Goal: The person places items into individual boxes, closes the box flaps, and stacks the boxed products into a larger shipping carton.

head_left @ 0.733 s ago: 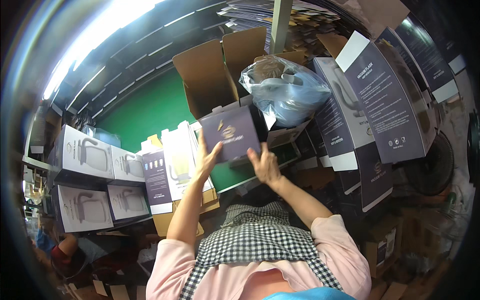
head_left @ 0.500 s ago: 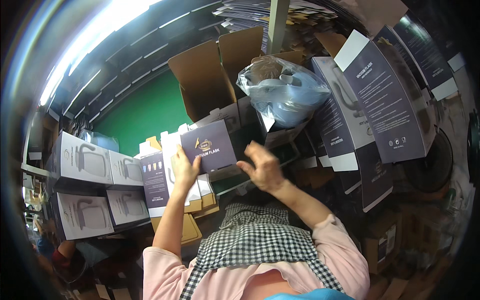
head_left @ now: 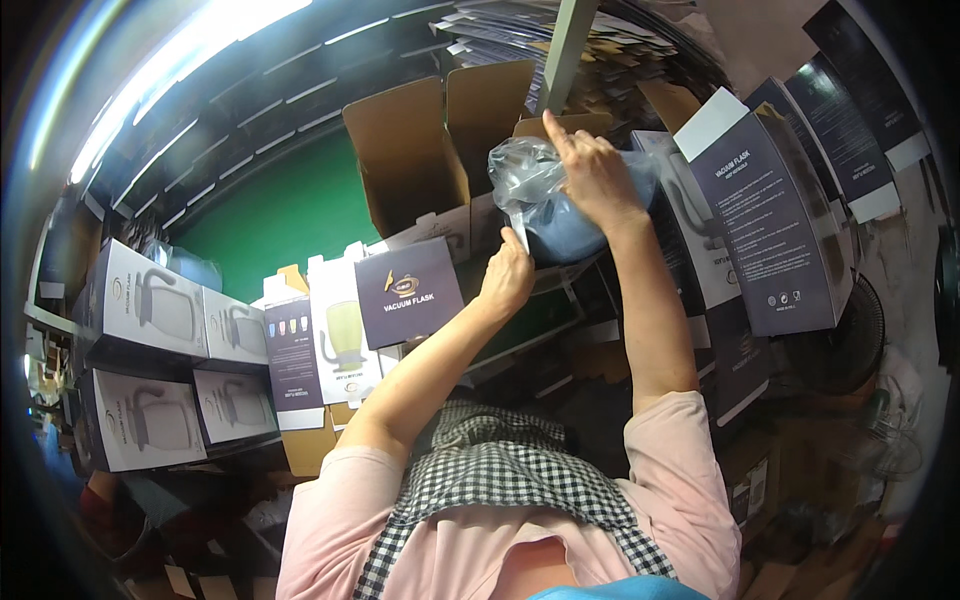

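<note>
A blue vacuum flask [head_left: 560, 230] in a clear plastic bag [head_left: 525, 168] sits partly down in an open box, right of centre. My right hand [head_left: 597, 178] lies over the top of the bag, index finger stretched out and away from the others. At the box's near left corner my left hand [head_left: 508, 274] is closed, its fingertips on a small white flap [head_left: 518, 230]. The lower part of the flask and most of its box are hidden by the bag and my arms. Left of my hands stands a closed dark purple flask box [head_left: 410, 292].
White and purple boxes [head_left: 160, 310] are stacked at the left. Behind the flask stands an open brown carton [head_left: 408, 150] on a green surface [head_left: 265, 215]. Tall printed boxes [head_left: 770, 220] crowd the right side, near a post [head_left: 568, 55] and piled flat cardboard.
My left hand has left the dark purple box and moved right to the flask's box. My right hand has moved up and away onto the bagged flask, which now sits lower.
</note>
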The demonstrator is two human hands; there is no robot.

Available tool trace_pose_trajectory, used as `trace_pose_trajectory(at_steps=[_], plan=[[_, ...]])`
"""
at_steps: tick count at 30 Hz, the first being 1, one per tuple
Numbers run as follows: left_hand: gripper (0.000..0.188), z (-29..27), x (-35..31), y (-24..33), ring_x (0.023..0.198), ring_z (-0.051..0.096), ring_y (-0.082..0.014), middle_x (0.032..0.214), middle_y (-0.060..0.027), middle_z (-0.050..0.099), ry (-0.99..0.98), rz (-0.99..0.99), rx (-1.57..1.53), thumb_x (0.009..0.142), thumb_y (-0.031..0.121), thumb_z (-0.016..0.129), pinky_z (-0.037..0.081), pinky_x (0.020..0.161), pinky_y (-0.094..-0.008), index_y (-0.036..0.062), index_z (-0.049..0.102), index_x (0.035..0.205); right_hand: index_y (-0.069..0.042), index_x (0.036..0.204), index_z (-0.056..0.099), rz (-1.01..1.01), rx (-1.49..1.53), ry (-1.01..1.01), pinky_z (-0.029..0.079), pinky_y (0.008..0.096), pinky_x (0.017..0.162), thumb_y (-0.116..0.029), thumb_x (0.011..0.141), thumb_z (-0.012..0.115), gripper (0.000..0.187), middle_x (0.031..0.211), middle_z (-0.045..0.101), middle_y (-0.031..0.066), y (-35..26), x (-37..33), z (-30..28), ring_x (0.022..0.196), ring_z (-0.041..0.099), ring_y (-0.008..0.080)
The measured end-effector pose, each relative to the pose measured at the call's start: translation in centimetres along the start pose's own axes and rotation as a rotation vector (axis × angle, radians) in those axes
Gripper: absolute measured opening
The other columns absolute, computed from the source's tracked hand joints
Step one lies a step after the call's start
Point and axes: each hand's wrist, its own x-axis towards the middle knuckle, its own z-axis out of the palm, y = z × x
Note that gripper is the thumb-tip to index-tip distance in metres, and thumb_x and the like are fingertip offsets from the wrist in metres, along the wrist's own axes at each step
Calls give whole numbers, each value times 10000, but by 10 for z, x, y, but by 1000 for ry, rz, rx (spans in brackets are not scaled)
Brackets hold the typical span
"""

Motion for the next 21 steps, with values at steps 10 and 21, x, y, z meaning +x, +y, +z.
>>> trace_pose_trajectory(at_steps=[10,21], plan=[[615,-27,-15,1,902,646,-474,935,-357,634,147,-151,-403,920,137,532,507,800,-480,-6,251,1448,-153,925,749,-126,0,-130,561,378,742,-113,851,548,217,864,660,86,-22,-7,-35,869,658,247],[805,-36,-25,18,896,639,-463,942,-304,645,-183,-153,-31,798,-22,504,508,826,-512,-52,110,1500,43,735,644,238,396,-343,521,503,767,-1,771,581,85,849,642,280,-42,-64,133,886,633,438]])
